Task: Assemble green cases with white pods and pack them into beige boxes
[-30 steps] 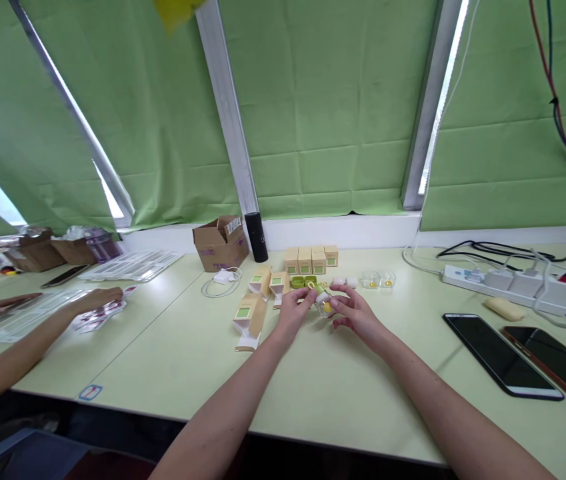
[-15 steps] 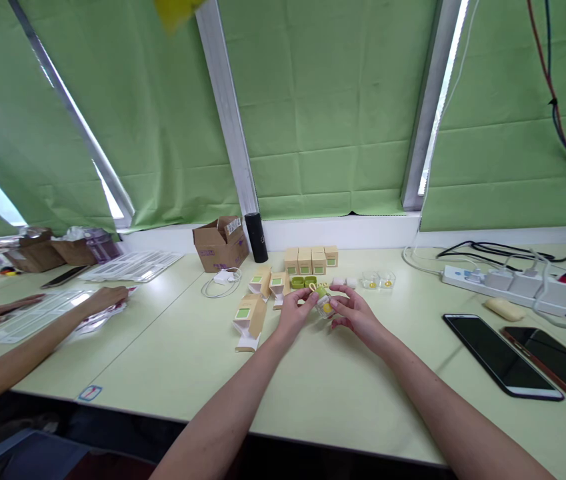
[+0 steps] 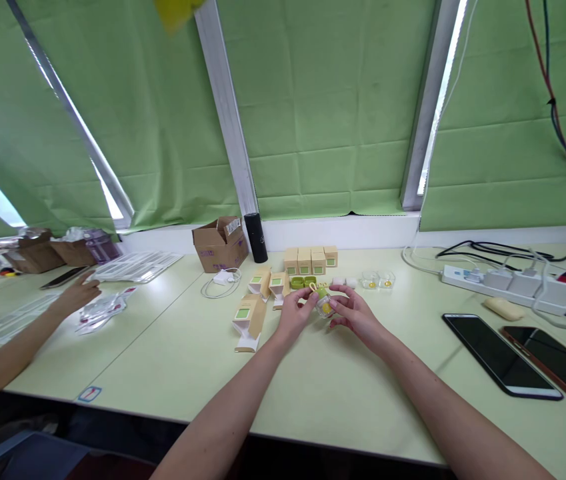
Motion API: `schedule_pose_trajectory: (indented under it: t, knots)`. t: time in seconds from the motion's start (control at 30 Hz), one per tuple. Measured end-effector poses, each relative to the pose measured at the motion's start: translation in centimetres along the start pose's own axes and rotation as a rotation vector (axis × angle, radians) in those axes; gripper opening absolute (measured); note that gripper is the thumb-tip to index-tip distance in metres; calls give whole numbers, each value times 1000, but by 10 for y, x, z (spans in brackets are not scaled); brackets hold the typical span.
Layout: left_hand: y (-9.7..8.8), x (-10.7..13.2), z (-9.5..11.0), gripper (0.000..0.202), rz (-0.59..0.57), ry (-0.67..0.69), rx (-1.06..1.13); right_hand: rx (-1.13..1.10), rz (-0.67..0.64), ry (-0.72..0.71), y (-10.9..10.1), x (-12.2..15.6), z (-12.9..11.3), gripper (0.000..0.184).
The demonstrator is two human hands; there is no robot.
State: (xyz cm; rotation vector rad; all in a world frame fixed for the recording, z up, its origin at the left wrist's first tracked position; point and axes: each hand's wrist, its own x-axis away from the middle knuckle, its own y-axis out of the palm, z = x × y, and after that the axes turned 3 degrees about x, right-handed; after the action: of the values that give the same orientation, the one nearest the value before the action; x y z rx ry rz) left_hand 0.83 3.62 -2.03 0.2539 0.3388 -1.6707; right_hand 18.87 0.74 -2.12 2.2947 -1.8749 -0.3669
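Between my two hands is a small clear container (image 3: 325, 307) with a green top, a pale yellow loop and something yellow inside. My left hand (image 3: 295, 312) pinches it from the left near the loop. The fingers of my right hand (image 3: 355, 311) close on its right side. Just behind stand green square caps (image 3: 303, 283), partly hidden by my fingers, and small white pieces (image 3: 351, 283). Further right are two clear cups (image 3: 379, 281) with yellow centres. Left of my hands stand open small cardboard boxes (image 3: 250, 316) with green labels; closed small boxes (image 3: 311, 259) form a row behind.
A brown carton (image 3: 220, 245) and black cylinder (image 3: 256, 238) stand at the back. Phones (image 3: 500, 355), a cream oval object (image 3: 503, 308) and a power strip (image 3: 513, 287) lie right. At left, a co-worker's hand (image 3: 80, 293) is over clear plastic packets (image 3: 103, 310) and sheets.
My hands stay nearly in place around the container, which shows a little more upright. The co-worker's hand has moved left and away from the plastic packets.
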Motion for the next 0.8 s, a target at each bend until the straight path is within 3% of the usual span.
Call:
schedule_pose_trajectory:
  t: [0.33,0.8]
  knots:
    - [1,1,0,55,-20,34,-96,8,6,2,1,1,0,63]
    - [0,2,5,52,-55,-8,-16,11,-9,-14,0,0,1,58]
